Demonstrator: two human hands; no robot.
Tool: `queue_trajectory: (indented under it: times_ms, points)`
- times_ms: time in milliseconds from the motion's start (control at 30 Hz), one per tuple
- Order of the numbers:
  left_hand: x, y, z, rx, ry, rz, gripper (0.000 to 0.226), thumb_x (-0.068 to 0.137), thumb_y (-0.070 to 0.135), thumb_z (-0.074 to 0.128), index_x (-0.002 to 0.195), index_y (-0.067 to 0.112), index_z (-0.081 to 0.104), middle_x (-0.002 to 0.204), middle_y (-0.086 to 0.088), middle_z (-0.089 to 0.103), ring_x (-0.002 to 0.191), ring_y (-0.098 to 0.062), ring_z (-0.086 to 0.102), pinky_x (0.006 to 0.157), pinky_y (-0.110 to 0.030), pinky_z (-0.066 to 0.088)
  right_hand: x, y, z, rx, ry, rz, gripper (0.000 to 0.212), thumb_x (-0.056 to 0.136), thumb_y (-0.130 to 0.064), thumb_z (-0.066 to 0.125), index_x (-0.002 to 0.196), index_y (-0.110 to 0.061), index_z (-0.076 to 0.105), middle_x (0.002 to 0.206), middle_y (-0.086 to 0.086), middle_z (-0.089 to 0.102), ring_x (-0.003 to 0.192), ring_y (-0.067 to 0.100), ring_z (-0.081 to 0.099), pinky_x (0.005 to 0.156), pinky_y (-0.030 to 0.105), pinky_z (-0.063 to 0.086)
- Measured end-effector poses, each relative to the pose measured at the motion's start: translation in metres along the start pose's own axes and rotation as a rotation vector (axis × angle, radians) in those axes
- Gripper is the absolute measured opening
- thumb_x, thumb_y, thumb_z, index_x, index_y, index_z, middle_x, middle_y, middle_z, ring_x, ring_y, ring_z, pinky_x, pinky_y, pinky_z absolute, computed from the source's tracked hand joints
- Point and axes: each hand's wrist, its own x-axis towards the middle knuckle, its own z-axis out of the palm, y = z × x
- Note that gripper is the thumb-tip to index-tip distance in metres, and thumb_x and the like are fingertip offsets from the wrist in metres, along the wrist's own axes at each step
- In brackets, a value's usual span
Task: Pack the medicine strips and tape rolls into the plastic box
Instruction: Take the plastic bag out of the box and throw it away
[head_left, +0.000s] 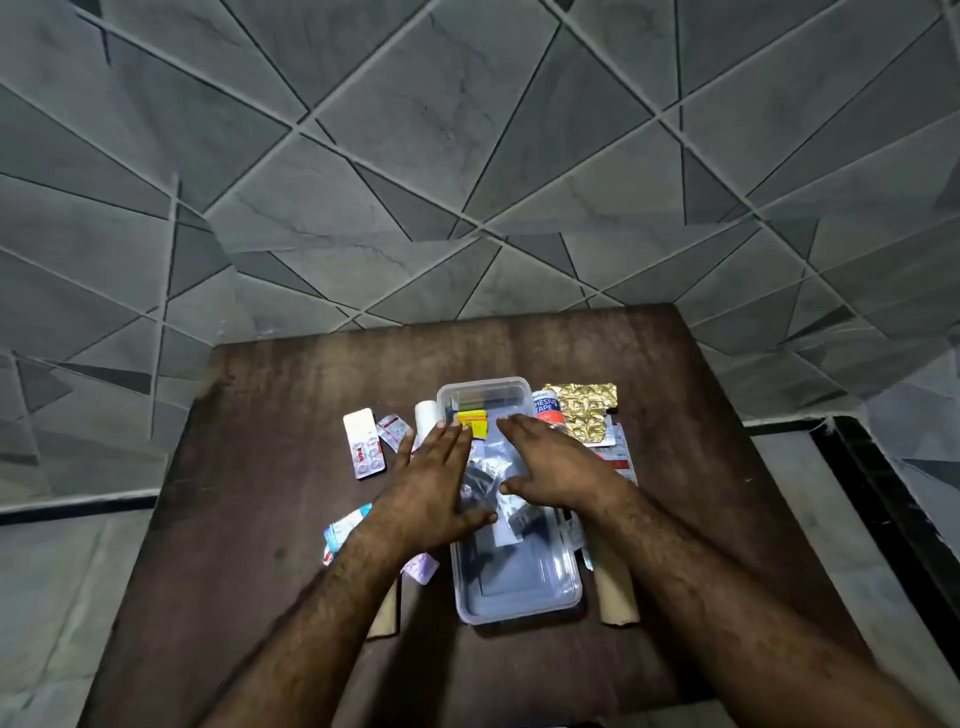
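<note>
A clear plastic box (519, 587) lies lengthwise in the middle of the brown table, with a yellow packet (475, 418) and dark sachets inside. My left hand (431, 483) and my right hand (558, 465) rest flat over the box, fingers spread, holding nothing. Left of the box lie a white medicine strip (365, 442), a smaller strip (392, 428) and a white tape roll (425, 415). A blue-and-white strip (343, 530) lies under my left wrist. Right of the box are an adhesive tape roll (546, 408), a gold strip (587, 408) and more strips (618, 457).
Two beige rolls lie near the box's front corners, one at the left (384, 613) and one at the right (615, 592). A purple packet (423, 566) sits by the box's left side. The table (260, 519) stands against a grey patterned wall, with tiled floor on both sides.
</note>
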Motion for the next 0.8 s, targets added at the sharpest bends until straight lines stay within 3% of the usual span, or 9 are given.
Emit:
queue_trajectory:
  times_ms: [67, 200, 400, 633, 800]
  points:
    - [0.003, -0.001, 0.007, -0.015, -0.005, -0.004, 0.115, 0.062, 0.081, 0.021, 0.154, 0.015, 0.003, 0.164, -0.003, 0.005, 0.151, -0.019, -0.001, 0.120, -0.046, -0.006, 0.015, 0.000, 0.005, -0.030, -0.004, -0.013, 0.084, 0.082, -0.036, 0.068, 0.148, -0.011, 0.024, 0.155, 0.014, 0.030, 0.143, 0.027, 0.029, 0.113, 0.039, 0.031]
    - [0.008, -0.002, 0.017, 0.014, -0.021, -0.022, 0.102, 0.080, 0.068, 0.049, 0.154, 0.014, 0.006, 0.164, -0.006, 0.002, 0.151, -0.021, -0.004, 0.119, -0.047, -0.008, 0.043, 0.001, 0.021, -0.125, -0.047, 0.007, 0.077, 0.081, -0.033, 0.066, 0.145, -0.010, 0.030, 0.149, 0.018, 0.037, 0.136, 0.033, 0.038, 0.106, 0.040, 0.036]
    - [0.017, -0.010, 0.020, 0.069, -0.055, -0.025, 0.097, 0.082, 0.066, 0.049, 0.154, 0.013, 0.009, 0.164, -0.008, -0.001, 0.151, -0.025, -0.007, 0.118, -0.048, -0.009, 0.083, 0.004, 0.028, -0.141, -0.046, 0.069, 0.063, 0.078, -0.025, 0.062, 0.135, -0.008, 0.041, 0.135, 0.025, 0.049, 0.121, 0.039, 0.050, 0.094, 0.041, 0.045]
    - [0.026, -0.012, 0.020, 0.026, -0.074, -0.013, 0.096, 0.083, 0.063, 0.050, 0.154, 0.013, 0.008, 0.164, -0.008, -0.001, 0.151, -0.023, -0.007, 0.118, -0.043, -0.011, 0.112, 0.008, 0.040, -0.183, -0.100, 0.068, 0.074, 0.079, -0.044, 0.061, 0.142, -0.016, 0.034, 0.133, 0.020, 0.054, 0.118, 0.036, 0.055, 0.097, 0.045, 0.041]
    - [0.029, -0.011, 0.022, 0.002, -0.076, -0.007, 0.096, 0.083, 0.061, 0.052, 0.154, 0.011, 0.010, 0.164, -0.008, 0.003, 0.151, -0.022, -0.004, 0.119, -0.039, -0.009, 0.118, 0.006, 0.047, -0.221, -0.042, 0.060, 0.056, 0.085, -0.046, 0.053, 0.136, -0.026, 0.043, 0.133, 0.018, 0.051, 0.120, 0.034, 0.053, 0.100, 0.048, 0.032]
